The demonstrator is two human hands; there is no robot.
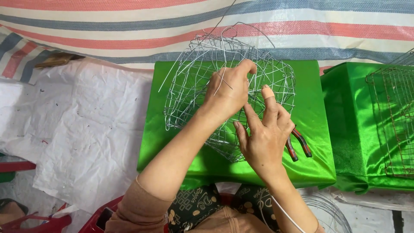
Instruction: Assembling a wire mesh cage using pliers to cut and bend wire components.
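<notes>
My left hand [228,92] pinches a wire strand of the wire basket [228,86] at the worktop [310,168] centre. My right hand [263,138], fingers half open, touches the mesh; pliers [299,144] lie beside it.

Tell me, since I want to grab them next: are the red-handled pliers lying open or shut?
Open at the handles: the pliers lie on the green cloth with both red grips spread apart. Their jaws are hidden behind the right hand.

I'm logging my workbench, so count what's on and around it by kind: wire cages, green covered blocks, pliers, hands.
Wire cages: 2, the round wire cage being worked and a rusty flat cage
Green covered blocks: 2
Pliers: 1, red-handled
Hands: 2, left hand and right hand
Total: 7
</notes>
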